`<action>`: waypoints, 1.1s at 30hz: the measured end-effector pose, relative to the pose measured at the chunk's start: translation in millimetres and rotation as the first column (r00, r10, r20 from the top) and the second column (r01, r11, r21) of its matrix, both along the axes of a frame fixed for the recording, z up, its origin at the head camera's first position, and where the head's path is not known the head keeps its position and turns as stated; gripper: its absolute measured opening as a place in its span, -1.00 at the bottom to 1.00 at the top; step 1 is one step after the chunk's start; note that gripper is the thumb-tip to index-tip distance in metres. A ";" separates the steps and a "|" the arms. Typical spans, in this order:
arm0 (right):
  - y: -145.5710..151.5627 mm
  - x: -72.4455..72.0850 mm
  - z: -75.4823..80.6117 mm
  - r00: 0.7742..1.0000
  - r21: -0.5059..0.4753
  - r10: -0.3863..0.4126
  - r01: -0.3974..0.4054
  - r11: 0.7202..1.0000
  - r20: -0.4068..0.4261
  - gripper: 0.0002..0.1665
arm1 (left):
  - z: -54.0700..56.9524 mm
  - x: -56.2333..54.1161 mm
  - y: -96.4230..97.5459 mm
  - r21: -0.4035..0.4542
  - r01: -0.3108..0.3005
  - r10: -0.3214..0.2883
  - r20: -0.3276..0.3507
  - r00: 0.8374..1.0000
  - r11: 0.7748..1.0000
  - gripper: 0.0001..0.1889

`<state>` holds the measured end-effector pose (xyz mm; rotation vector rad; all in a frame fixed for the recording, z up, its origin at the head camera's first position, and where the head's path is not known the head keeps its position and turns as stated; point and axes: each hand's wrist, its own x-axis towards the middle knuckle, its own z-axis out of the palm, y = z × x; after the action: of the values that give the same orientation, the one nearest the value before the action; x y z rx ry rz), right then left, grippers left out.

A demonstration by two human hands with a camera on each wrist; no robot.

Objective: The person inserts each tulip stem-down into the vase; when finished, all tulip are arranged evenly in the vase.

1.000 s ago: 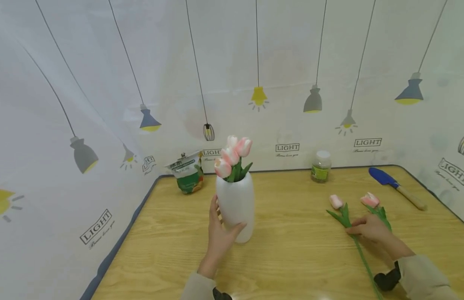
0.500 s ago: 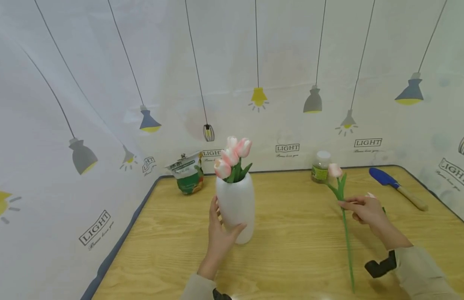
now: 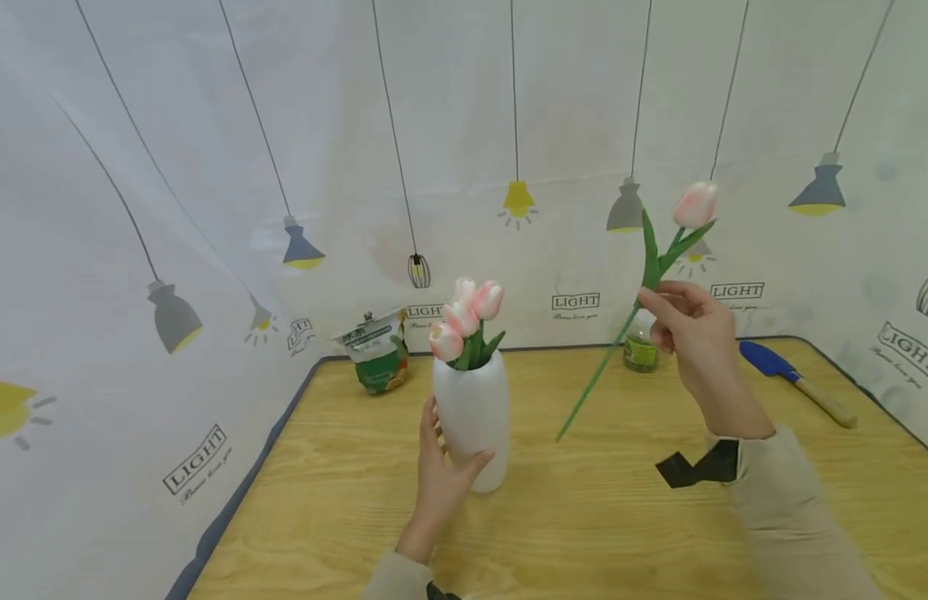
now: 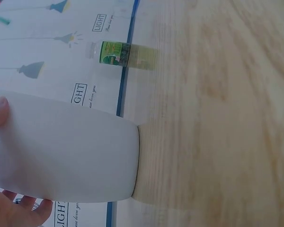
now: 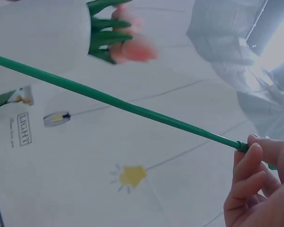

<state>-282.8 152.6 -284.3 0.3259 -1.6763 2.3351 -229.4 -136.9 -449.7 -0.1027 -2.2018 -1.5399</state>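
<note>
A white vase (image 3: 471, 417) stands upright on the wooden table with several pink-and-white tulips (image 3: 460, 318) in its mouth. My left hand (image 3: 443, 475) grips its lower left side; in the left wrist view the thumb and fingers lie on opposite sides of the vase (image 4: 71, 146). Raised to the right of the vase, my right hand (image 3: 699, 342) pinches a single tulip (image 3: 694, 206) just below its leaves. Its green stem (image 5: 128, 106) slants down and left, the lower end still apart from the vase. The other tulip seen earlier on the table is hidden behind my right arm.
Behind the held stem, a white-lidded jar (image 3: 639, 354) stands at the table's back edge. A green and white pouch (image 3: 377, 358) is at the back left. At right lies a blue trowel (image 3: 797, 377) with a wooden handle. A lamp-printed sheet (image 3: 569, 242) walls the table.
My right hand has lifted the tulip off the table and carried it up and left, its stem end swinging toward the vase. The left hand and vase have stayed in place.
</note>
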 end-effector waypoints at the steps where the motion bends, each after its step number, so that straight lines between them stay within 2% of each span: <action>1: -7.2 1.7 8.6 1.000 -0.025 -0.001 0.000 1.000 -0.026 -0.80 | -0.4 0.3 -0.2 -0.002 -0.002 0.002 -0.001 1.000 1.000 0.04; 7: -37.8 6.9 51.7 0.984 -0.178 0.001 -0.033 0.983 -0.180 -0.79 | 1.5 -0.2 0.0 0.002 0.012 -0.012 -0.008 1.000 1.000 0.03; 10: -46.7 6.1 63.8 0.975 -0.228 0.013 -0.064 0.972 -0.220 -0.81 | 3.1 0.1 0.0 0.002 0.014 -0.014 -0.007 1.000 1.000 0.03; 12: -51.3 4.7 67.3 0.971 -0.222 0.021 -0.076 0.972 -0.239 -0.83 | 7.1 2.3 0.8 0.008 0.012 -0.012 0.007 1.000 1.000 0.03; 18: -60.3 2.6 64.7 0.971 -0.106 0.064 -0.090 0.990 -0.231 -0.88 | 26.8 16.0 6.3 0.030 -0.003 0.000 0.084 0.996 1.000 0.00; 20: -64.2 2.2 63.4 0.969 -0.061 0.075 -0.092 0.994 -0.234 -0.88 | 22.6 13.2 5.1 0.027 -0.009 0.007 0.088 0.996 1.000 0.00; 22: -68.9 2.2 63.2 0.958 -0.015 0.076 -0.083 0.996 -0.275 -0.89 | 14.8 7.5 2.9 0.028 -0.011 0.009 0.084 0.996 1.000 0.01; 26: -78.8 2.5 66.7 0.903 0.057 0.048 -0.027 0.998 -0.427 -0.90 | 0.5 -1.5 -0.7 0.014 -0.003 0.002 0.056 0.998 1.000 0.03; 29: -87.1 2.5 69.8 0.860 0.109 0.042 0.016 0.994 -0.509 -0.88 | -2.8 -2.3 -1.5 0.003 0.005 -0.005 0.027 1.000 1.000 0.02; 31: -93.6 2.4 69.6 0.851 0.178 0.063 0.036 0.983 -0.522 -0.88 | -3.4 -2.0 -1.9 -0.002 0.004 -0.004 0.011 1.000 1.000 0.02; 33: -100.4 1.5 66.9 0.854 0.253 0.098 0.041 0.967 -0.511 -0.88 | -3.5 -1.8 -2.3 -0.003 -0.001 0.001 0.002 1.000 1.000 0.02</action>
<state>-281.3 52.2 -217.4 0.9467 -1.6804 1.8053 -231.1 -139.2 -453.2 -0.1015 -2.2058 -1.5371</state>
